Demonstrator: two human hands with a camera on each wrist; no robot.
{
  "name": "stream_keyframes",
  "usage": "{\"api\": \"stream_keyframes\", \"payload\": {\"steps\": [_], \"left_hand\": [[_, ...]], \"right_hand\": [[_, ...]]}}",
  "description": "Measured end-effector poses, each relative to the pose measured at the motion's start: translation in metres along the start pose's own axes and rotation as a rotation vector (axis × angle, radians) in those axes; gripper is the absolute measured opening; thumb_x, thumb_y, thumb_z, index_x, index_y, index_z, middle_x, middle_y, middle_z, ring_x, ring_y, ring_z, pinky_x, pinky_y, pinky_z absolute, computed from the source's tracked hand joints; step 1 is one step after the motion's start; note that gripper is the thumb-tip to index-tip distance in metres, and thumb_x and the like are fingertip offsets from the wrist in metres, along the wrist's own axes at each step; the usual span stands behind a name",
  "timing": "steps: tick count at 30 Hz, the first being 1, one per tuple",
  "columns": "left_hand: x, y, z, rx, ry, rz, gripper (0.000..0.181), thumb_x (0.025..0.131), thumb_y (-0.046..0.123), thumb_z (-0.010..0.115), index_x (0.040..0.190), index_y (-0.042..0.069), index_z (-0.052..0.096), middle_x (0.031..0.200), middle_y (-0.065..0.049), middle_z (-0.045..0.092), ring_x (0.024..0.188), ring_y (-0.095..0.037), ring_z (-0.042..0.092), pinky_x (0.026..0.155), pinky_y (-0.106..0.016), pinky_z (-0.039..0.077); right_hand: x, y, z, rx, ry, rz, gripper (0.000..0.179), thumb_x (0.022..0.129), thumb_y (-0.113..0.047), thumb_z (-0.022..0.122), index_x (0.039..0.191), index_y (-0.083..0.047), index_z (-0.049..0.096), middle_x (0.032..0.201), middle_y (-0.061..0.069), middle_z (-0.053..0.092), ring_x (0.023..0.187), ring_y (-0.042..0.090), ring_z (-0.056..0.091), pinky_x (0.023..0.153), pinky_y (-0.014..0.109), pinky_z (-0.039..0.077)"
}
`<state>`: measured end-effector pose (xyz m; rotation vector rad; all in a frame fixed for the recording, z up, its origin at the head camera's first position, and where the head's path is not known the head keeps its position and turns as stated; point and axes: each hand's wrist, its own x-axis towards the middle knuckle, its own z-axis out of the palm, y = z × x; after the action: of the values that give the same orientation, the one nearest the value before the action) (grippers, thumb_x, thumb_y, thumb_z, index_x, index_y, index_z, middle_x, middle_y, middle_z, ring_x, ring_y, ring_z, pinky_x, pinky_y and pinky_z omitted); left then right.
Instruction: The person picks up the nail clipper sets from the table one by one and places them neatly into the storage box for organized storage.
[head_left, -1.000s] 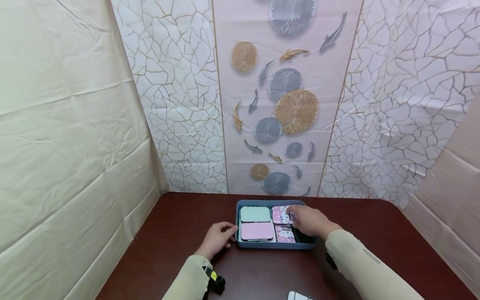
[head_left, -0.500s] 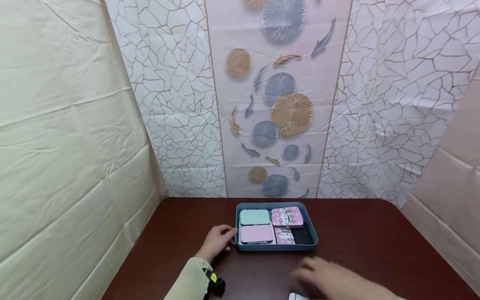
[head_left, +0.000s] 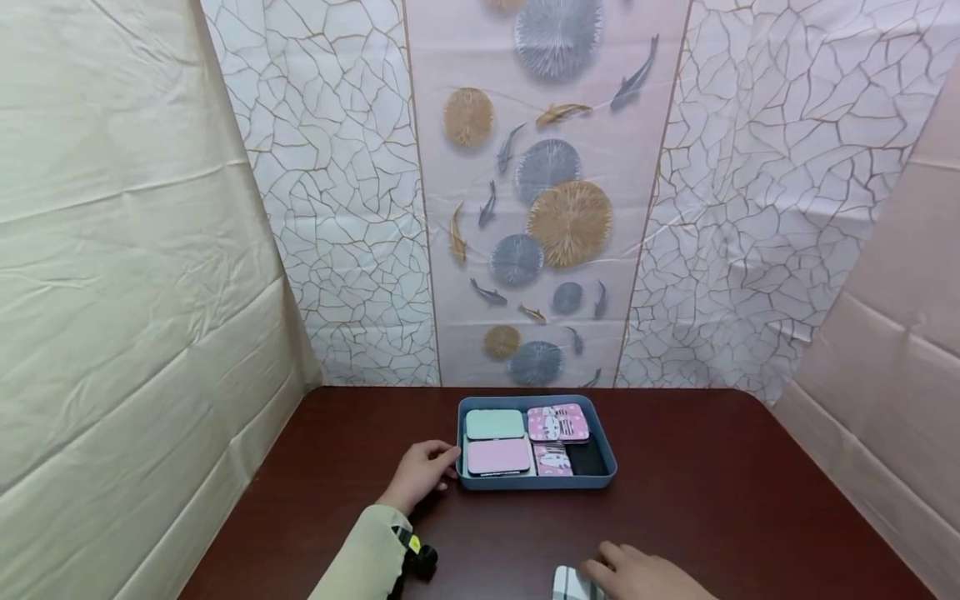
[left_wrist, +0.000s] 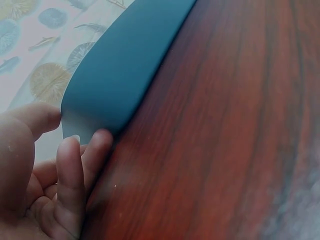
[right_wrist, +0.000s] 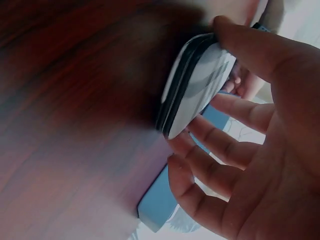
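Note:
A blue tray stands near the middle of the table, holding several flat rounded cases. My left hand holds its left end; the thumb lies at the rim and fingertips touch the outer wall in the left wrist view. Close to the front, my right hand grips a flat white case with grey stripes. In the right wrist view the thumb meets one edge of this striped case, and fingertips reach the opposite side. Dark bands run round its edge.
Inside the tray sit a mint case, a plain pink case and a pink cartoon-print case, with another printed one lower down. A black piece fills the tray's front right corner. Patterned cloth hangs behind the table.
My right hand has left the cartoon-print case in the tray and come down to the striped case at the front. The left hand has stayed at the tray's left end. The view has shifted slightly.

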<state>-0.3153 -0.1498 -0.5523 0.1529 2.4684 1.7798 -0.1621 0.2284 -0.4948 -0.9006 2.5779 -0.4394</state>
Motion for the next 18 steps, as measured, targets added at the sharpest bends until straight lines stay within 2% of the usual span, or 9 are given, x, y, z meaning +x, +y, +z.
{"api": "stream_keyframes", "payload": {"steps": [6,13,18], "left_hand": [[0.001,-0.001,0.002,0.006,0.004,-0.002,0.037,0.108,0.038,0.073,0.124,0.005,0.077,0.091,-0.007,0.077,0.078,-0.019,0.072,0.065,-0.034,0.063],[0.003,-0.001,0.001,0.003,-0.005,0.008,0.041,0.107,0.042,0.074,0.125,0.005,0.077,0.092,-0.007,0.077,0.08,-0.02,0.073,0.066,-0.035,0.064],[0.003,-0.001,0.0,0.011,0.004,0.001,0.04,0.108,0.04,0.074,0.125,0.005,0.077,0.092,-0.007,0.077,0.08,-0.019,0.073,0.066,-0.034,0.064]], "right_hand": [[0.002,0.004,-0.007,-0.027,0.016,-0.016,0.064,0.096,-0.069,0.076,0.14,-0.023,0.07,0.119,-0.012,0.061,0.096,0.003,0.054,0.079,0.033,0.058],[0.001,0.014,-0.014,-0.011,0.057,-0.021,0.066,0.092,-0.065,0.083,0.141,-0.024,0.069,0.127,-0.013,0.066,0.106,0.006,0.059,0.085,0.038,0.061],[-0.002,0.02,-0.016,0.006,0.073,0.036,0.073,0.086,-0.068,0.087,0.143,-0.026,0.068,0.128,-0.013,0.065,0.108,0.008,0.058,0.087,0.043,0.062]]}}
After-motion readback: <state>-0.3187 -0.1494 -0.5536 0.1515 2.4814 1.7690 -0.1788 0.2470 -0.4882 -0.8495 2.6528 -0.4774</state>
